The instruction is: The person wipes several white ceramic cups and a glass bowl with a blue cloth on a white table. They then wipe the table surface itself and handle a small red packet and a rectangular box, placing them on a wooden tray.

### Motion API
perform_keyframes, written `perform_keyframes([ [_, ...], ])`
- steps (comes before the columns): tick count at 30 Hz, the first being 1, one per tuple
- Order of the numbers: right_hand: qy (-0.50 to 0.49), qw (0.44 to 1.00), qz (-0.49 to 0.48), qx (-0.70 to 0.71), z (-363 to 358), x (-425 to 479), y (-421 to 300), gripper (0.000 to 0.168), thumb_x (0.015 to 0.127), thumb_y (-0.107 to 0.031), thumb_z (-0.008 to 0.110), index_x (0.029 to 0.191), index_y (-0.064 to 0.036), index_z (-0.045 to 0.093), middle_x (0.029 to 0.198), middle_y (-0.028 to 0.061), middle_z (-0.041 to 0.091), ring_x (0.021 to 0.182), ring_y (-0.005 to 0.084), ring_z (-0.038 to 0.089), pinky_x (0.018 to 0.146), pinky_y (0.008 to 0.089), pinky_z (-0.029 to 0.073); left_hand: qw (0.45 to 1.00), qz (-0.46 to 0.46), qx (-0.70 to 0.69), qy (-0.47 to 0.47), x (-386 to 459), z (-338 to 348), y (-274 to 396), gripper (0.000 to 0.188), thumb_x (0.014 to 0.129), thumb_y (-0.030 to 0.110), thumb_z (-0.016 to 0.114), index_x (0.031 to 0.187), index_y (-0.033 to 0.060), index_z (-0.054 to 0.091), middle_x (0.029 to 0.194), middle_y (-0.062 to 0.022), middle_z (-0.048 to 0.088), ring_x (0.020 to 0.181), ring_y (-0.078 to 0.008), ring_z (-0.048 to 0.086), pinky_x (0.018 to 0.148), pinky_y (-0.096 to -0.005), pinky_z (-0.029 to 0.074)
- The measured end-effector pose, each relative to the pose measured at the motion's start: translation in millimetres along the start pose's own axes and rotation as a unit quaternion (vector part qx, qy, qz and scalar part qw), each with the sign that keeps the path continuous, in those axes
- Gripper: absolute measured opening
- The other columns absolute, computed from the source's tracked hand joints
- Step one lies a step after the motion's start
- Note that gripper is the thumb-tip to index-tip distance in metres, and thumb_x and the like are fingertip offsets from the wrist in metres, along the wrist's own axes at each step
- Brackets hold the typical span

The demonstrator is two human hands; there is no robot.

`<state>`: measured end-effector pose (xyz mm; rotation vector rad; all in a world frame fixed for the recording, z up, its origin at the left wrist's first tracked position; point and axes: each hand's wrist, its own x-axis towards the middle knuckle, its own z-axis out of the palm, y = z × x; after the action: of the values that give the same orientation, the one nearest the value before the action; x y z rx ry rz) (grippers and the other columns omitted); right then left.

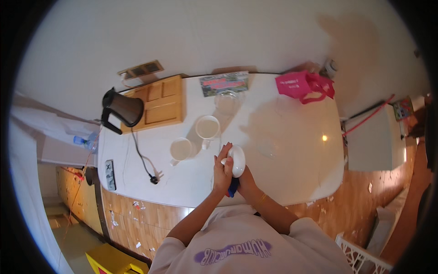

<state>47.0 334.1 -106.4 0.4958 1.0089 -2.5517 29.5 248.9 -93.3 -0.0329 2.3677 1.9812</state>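
A glossy white mug (236, 161) is tipped on its side above the table, near its front edge. My left hand (223, 173) grips it from the left, thumb across the white surface by the handle. On the other side, my right hand (247, 179) is close against the mug, its fingers largely hidden behind it. A dark blue cloth (233, 187) with a bit of red hangs bunched at my right hand, between the wrists. Two more white mugs, one nearer (181, 149) and one farther (208, 127), stand upright to the left.
Behind the mugs is a clear glass bowl (227, 102) beside a printed packet (224, 84). An electric kettle (123, 108) stands by a wooden tray (163, 101), its plug (154, 179) lying on the white table (294, 164). A phone (110, 174) lies left; a pink bag (303, 85) sits back right.
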Motion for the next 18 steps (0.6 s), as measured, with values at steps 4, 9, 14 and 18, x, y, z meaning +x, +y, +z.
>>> perform_keyframes([
  [4, 0.236, 0.947, -0.020, -0.215, -56, 14, 1, 0.025, 0.087, -0.025, 0.043, 0.090, -0.001, 0.052, 0.084, 0.0062, 0.053, 0.072, 0.0150, 0.049, 0.065, 0.0274, 0.040, 0.999, -0.028, -0.001, 0.028, 20, 17, -25, 0.037, 0.084, 0.019, 0.048, 0.117, 0.0039, 0.045, 0.114, -0.0152, 0.047, 0.103, -0.0313, 0.046, 0.090, -0.0369, 0.034],
  [9, 0.328, 0.727, -0.315, -0.515, -89, 11, -42, 0.026, 0.085, -0.020, 0.047, 0.095, 0.004, 0.051, 0.096, 0.0162, 0.045, 0.087, 0.0284, 0.042, 0.076, 0.0351, 0.037, 0.956, 0.066, 0.283, -0.030, 47, 25, -67, 0.048, 0.074, 0.014, 0.059, 0.118, 0.0066, 0.043, 0.116, -0.0124, 0.043, 0.108, -0.0298, 0.038, 0.089, -0.0397, 0.032],
  [14, 0.306, 0.639, -0.318, -0.630, -106, 39, -61, 0.026, 0.078, -0.009, 0.055, 0.104, -0.002, 0.055, 0.101, 0.0138, 0.044, 0.089, 0.0255, 0.043, 0.077, 0.0345, 0.038, 0.914, 0.122, 0.385, -0.039, 63, 35, -84, 0.053, 0.067, 0.015, 0.064, 0.117, 0.0083, 0.045, 0.118, -0.0087, 0.042, 0.110, -0.0278, 0.037, 0.088, -0.0407, 0.031],
  [18, 0.251, 0.538, -0.297, -0.748, -118, 49, -52, 0.032, 0.073, -0.011, 0.061, 0.104, -0.005, 0.053, 0.101, 0.0120, 0.046, 0.089, 0.0265, 0.045, 0.075, 0.0363, 0.039, 0.909, 0.134, 0.394, -0.038, 66, 36, -92, 0.052, 0.067, 0.014, 0.063, 0.116, 0.0080, 0.045, 0.119, -0.0072, 0.042, 0.110, -0.0280, 0.036, 0.089, -0.0408, 0.030],
])
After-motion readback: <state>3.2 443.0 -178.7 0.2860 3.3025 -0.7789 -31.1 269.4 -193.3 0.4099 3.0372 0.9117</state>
